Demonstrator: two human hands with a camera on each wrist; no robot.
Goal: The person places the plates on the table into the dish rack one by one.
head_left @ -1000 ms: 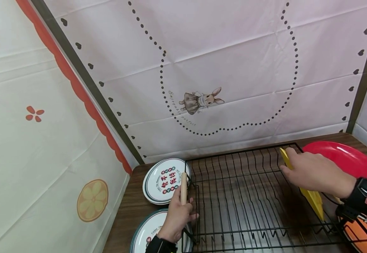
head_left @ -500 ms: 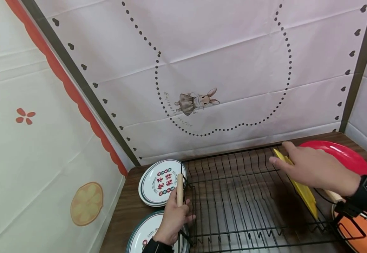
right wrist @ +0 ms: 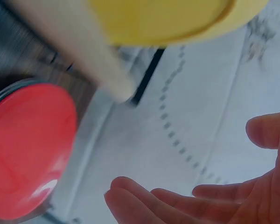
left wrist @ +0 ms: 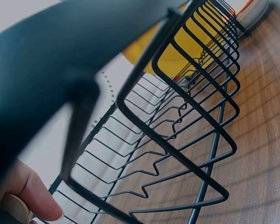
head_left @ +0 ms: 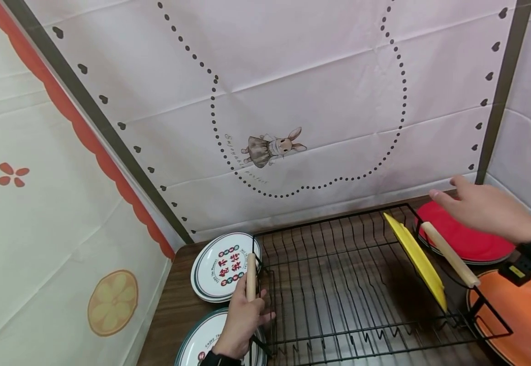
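A black wire dish rack [head_left: 356, 290] sits on a brown wooden counter [head_left: 174, 315] against a pale cloth backdrop printed with a small rabbit [head_left: 272, 150]. The left hand [head_left: 242, 323] grips the wooden handle [head_left: 250, 277] at the rack's left end, fingers curled around it; in the left wrist view a thumb tip [left wrist: 35, 198] shows beside the rack's wires [left wrist: 177, 140]. A yellow plate [head_left: 416, 262] stands on edge, tilted, in the slots at the rack's right side, and it shows yellow behind the wires in the left wrist view [left wrist: 186, 46].

The right hand [head_left: 489, 211] hovers above the red plate [head_left: 466, 241], fingers loosely spread and holding nothing, apart from the yellow plate. In the right wrist view the relaxed fingers [right wrist: 177, 200] hang in the air, with the red plate [right wrist: 28, 149] to the lower left and the yellow plate's rim [right wrist: 163, 18] at the top. The rack's right wooden handle [head_left: 450, 254] lies between the yellow plate and the red plate.

An orange plate [head_left: 521, 315] rests on the counter at the rack's right front corner. Two white plates with red and green lettering lie left of the rack: one near the back [head_left: 221, 264], one at the front [head_left: 201, 343] partly under the left hand.
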